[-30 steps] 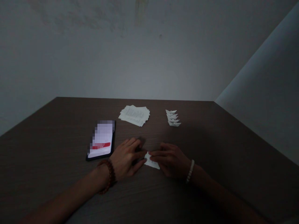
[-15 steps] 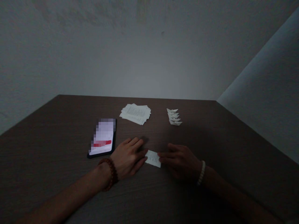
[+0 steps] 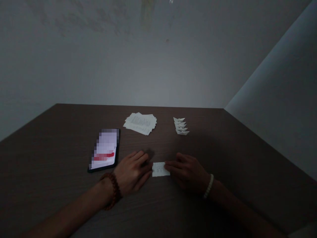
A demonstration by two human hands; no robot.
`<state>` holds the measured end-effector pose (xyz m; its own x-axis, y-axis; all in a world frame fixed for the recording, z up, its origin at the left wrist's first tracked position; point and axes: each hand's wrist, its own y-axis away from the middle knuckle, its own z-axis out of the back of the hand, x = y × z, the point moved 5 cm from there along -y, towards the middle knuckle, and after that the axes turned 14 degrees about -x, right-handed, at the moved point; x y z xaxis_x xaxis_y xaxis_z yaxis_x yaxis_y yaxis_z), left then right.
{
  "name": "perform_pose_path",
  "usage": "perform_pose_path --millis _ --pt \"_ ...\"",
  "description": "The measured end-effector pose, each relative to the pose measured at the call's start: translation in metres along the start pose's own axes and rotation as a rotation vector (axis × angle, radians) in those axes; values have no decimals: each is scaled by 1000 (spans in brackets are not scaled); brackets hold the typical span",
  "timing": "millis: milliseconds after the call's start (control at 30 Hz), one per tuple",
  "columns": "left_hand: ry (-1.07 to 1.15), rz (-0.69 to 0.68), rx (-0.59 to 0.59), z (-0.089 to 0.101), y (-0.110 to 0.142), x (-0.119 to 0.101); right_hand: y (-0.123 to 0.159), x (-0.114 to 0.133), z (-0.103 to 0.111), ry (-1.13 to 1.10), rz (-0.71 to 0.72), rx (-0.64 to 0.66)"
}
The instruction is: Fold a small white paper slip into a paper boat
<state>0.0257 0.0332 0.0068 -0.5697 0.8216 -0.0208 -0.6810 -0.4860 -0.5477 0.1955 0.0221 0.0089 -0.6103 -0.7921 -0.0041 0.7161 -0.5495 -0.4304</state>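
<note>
Near the front of the dark wood-grain surface point(image 3: 61, 138), one small printed paper slip point(image 3: 160, 169) lies flat between two hands. It looks light, thin and easily creased, and is best taken by its short edges. Both grips are open, with flat fingers: the left hand point(image 3: 131, 173) reaches one end of the slip, and the right hand point(image 3: 187, 173) rests on the other. Beyond lie one stack of paper slips point(image 3: 140, 123), four small folded paper boats point(image 3: 181, 126) and one phone point(image 3: 104, 149) with a pixelated screen.
</note>
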Motion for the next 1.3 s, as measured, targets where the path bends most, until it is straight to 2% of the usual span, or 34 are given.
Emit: perform_pose_path --millis 133,300,500,767,1300 --pt "19 -12 -12 0 0 -1 -7 7 -3 23 26 74" --pt "115 -102 -31 3 4 -6 -7 10 -3 8 -42 88" --pt "136 -116 1 5 9 -10 -4 9 -6 -19 -92 86" --pt "194 -16 18 9 16 -12 -3 7 -5 -29 -98 63" --pt "203 29 9 9 18 -12 -12 13 -3 -14 -127 124"
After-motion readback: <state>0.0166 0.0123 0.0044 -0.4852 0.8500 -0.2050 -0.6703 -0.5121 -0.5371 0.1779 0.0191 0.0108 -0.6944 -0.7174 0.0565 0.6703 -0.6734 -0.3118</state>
